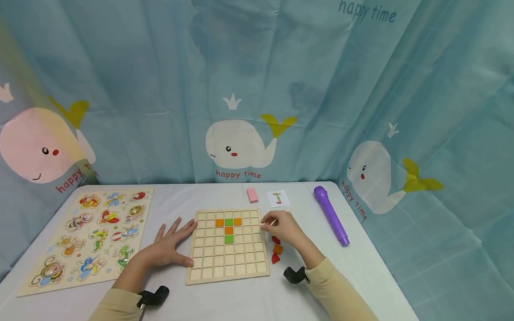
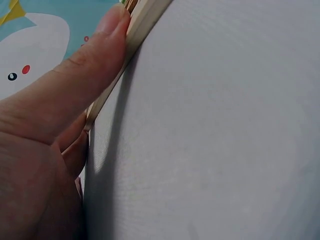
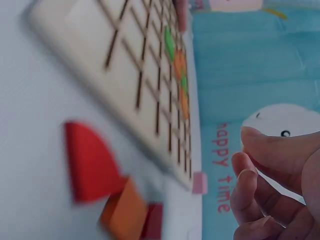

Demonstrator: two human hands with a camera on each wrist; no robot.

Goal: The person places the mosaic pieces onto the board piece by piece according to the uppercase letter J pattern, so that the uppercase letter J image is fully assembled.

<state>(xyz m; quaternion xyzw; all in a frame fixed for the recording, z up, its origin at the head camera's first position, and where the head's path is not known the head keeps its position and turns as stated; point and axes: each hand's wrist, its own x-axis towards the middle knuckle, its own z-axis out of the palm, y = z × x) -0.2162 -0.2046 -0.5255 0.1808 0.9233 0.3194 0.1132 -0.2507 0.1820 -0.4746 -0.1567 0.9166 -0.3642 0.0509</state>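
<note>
A wooden grid board (image 1: pixel 209 249) lies flat on the table, with orange tiles (image 1: pixel 219 222) and green tiles (image 1: pixel 229 239) set in a T shape in its cells. My left hand (image 1: pixel 166 249) rests at the board's left side, fingers spread, the thumb and fingertips against its edge. At the board's right edge is my right hand (image 1: pixel 283 227), fingers loosely bent, thumb and index tips close together; no piece shows between them in the right wrist view. Below it lie a red quarter-round piece (image 3: pixel 90 162), an orange block (image 3: pixel 124 212) and another red piece (image 1: pixel 275 240).
Behind the board are a pink block (image 1: pixel 252 195) and a small pattern card (image 1: pixel 278 198). A purple microphone-shaped stick (image 1: pixel 331 216) lies at the right. At the left is a wooden insect puzzle (image 1: pixel 132 232). A blue whale-print curtain (image 1: pixel 160 133) hangs behind the table.
</note>
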